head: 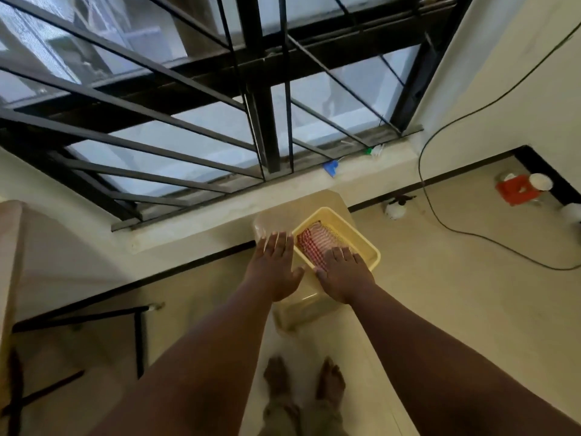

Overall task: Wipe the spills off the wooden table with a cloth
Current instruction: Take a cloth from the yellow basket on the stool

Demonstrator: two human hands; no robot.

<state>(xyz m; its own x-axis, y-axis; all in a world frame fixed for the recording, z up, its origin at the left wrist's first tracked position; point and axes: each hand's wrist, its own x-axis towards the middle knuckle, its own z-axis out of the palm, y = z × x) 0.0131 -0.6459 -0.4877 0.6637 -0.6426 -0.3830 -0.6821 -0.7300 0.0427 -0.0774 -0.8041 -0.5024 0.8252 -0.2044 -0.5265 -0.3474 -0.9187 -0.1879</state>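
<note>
- Hands reach forward side by side over a small pale tabletop (327, 201) that stands against the wall under a barred window (188, 99).
- The left hand (276, 269) is stretched out palm down, its fingers straight and spread, fingertips near the tabletop's left edge; its grip is fully open and holds nothing.
- The right hand (344, 275) is likewise flat and palm down, fingers straight, lying over the near part of a yellow plastic basket (361, 236); its grip is open too, with nothing clasped.
- The red-and-white checked cloth (314, 242) lies folded inside the yellow plastic basket, its near end hidden under the right hand's fingers; whether those fingers touch the cloth or hover just above it cannot be told.
- The basket sits on the right part of the tabletop, tilted diagonally to the wall.
- Motion blur softens both hands and the tabletop, so no spills can be made out on the surface.
- Bare feet (303, 377) stand on the light tiled floor (456, 309) directly below the arms.
- A dark cable (423, 184) runs down the right wall and loops across the floor.
- A red object (515, 188) with a white cup-like container (540, 182) beside it sits in the far right corner of the floor.
- A blue item (330, 167) and a green-and-white item (374, 150) rest on the window sill.
</note>
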